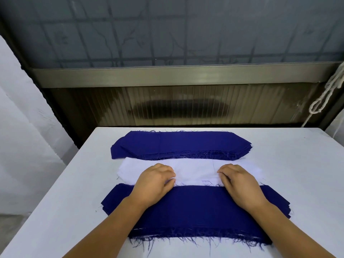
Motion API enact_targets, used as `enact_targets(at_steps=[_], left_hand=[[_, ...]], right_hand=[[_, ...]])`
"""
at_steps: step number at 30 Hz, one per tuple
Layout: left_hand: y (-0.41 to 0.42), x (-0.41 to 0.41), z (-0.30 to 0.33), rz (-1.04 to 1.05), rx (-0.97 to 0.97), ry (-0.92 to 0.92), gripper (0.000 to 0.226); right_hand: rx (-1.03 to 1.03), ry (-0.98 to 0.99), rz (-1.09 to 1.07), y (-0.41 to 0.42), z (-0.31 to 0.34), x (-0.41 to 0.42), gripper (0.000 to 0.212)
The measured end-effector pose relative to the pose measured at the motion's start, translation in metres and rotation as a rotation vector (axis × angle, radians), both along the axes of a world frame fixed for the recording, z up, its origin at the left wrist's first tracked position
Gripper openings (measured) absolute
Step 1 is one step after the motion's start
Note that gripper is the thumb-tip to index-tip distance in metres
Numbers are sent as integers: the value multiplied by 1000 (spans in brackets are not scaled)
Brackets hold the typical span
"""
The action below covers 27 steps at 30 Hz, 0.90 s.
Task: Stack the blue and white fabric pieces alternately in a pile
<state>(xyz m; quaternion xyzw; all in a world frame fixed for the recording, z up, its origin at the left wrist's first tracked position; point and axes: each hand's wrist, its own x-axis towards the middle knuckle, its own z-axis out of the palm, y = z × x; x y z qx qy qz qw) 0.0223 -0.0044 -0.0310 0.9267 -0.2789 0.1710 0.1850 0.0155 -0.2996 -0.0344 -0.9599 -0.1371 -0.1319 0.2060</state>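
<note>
Both hands rest with curled fingers on the near edge of the white fabric pieces [195,169], the left hand [155,183] and right hand [240,183] apart, fingertips apparently pinching that edge. Under the wrists, nearer the person, lies a blue fabric pile [195,207]. Beyond the white pieces sits a second blue stack [178,144] on the white table [297,174].

A far pile of dark blue cloth pieces with cut corners [181,144] lies flat near the back of the table, its long edges fuzzy with loose threads. Just in front of it lies a long white cloth piece [195,171], flat and a bit wrinkled. Closest is a near pile of dark blue cloth pieces [193,207], stacked flat, with a frayed front edge.
</note>
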Motion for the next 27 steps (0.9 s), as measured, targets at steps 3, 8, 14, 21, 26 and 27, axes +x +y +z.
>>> enact_targets(at_steps=[3, 8, 14, 21, 26, 27], left_hand=[[-1, -1, 1, -7, 15, -28, 6], [2, -2, 1, 149, -16, 30, 19], [14, 5, 1, 277, -14, 138, 13], [47, -8, 38, 228, 14, 167, 25], [74, -40, 76, 116, -35, 282, 21], [78, -44, 81, 101, -73, 339, 21]], right_hand=[[-5, -6, -31, 2, 3, -2, 11], [105, 51, -62, -1, 5, -3, 10], [221, 68, -110, -1, 5, -1, 13], [174, 66, -170, -8, 20, -9, 15], [230, 91, -26, -23, 63, -46, 13], [247, 129, -12, -29, 70, -51, 11]])
